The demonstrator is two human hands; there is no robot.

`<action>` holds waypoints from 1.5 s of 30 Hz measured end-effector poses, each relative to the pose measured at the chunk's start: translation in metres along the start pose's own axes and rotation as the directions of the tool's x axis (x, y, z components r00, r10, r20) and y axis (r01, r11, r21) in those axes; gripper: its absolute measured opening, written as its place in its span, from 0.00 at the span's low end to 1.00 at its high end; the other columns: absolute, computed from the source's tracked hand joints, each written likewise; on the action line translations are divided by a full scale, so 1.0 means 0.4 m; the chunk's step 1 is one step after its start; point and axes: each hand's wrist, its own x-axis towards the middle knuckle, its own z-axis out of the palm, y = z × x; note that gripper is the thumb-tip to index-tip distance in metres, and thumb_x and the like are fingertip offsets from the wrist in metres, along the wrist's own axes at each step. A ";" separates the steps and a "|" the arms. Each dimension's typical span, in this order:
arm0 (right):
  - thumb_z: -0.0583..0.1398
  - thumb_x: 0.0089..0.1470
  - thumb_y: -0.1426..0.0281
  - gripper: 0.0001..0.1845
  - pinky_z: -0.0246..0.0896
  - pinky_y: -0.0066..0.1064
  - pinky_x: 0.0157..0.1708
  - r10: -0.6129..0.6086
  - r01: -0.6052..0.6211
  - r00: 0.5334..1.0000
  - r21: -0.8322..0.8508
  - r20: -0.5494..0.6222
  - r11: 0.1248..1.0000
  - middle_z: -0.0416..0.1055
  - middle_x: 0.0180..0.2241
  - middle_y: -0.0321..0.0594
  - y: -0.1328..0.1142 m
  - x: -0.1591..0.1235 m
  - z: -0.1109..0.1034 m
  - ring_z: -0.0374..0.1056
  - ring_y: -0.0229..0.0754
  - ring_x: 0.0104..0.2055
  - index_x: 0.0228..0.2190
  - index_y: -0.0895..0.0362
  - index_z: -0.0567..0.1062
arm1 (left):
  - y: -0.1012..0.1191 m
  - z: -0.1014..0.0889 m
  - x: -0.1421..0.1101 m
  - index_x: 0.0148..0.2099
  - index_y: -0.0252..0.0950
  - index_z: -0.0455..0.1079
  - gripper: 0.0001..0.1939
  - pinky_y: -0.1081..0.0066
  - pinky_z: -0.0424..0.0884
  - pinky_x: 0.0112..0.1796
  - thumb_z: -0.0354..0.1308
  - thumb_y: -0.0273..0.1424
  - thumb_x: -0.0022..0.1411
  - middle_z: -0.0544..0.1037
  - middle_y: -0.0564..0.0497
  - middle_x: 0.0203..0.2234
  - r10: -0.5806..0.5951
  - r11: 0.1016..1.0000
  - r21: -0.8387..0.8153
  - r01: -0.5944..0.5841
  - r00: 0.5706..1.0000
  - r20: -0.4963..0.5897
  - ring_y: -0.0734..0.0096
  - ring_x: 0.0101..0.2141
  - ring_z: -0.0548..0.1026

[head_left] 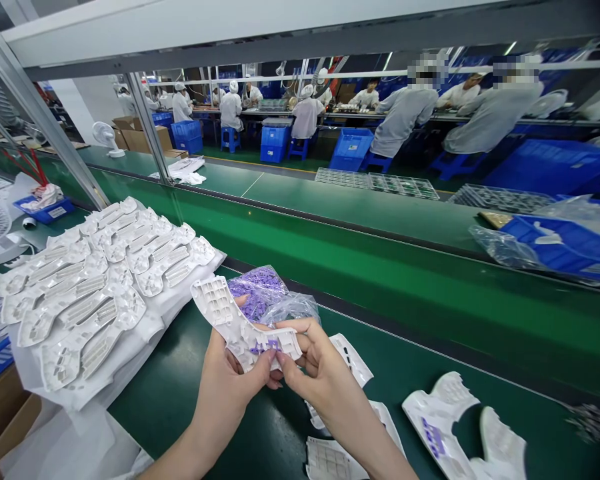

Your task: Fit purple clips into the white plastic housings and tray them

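My left hand (230,380) and my right hand (316,363) both grip one white moulded plastic shell (233,323), held up over the green belt (430,313). The right fingers press on a small purple piece (265,346) seated in the shell's lower end. Just behind the shell lies a clear bag of purple pieces (265,297). Left of my hands, rows of the same white shells (95,280) lie stacked on white sheeting. More white shells lie on the belt below and to the right; one of them (443,427) carries a purple piece.
A blue bin in clear plastic (560,243) sits at the right. Grey trays (380,181) lie on the far table. A slanted metal post (45,120) rises at the left beside a small blue tray (47,210). People in white coats work at benches behind.
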 end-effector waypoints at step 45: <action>0.57 0.57 0.69 0.08 0.61 0.34 0.43 -0.213 0.040 0.974 -0.872 -0.074 0.487 0.72 0.38 0.39 0.207 0.105 -0.160 0.66 0.44 0.42 0.38 0.52 0.75 | -0.193 -0.163 -0.035 0.39 0.37 0.69 0.08 0.76 0.67 0.32 0.55 0.33 0.57 0.76 0.50 0.32 -0.396 0.612 0.760 -0.219 0.746 0.535 0.70 0.30 0.72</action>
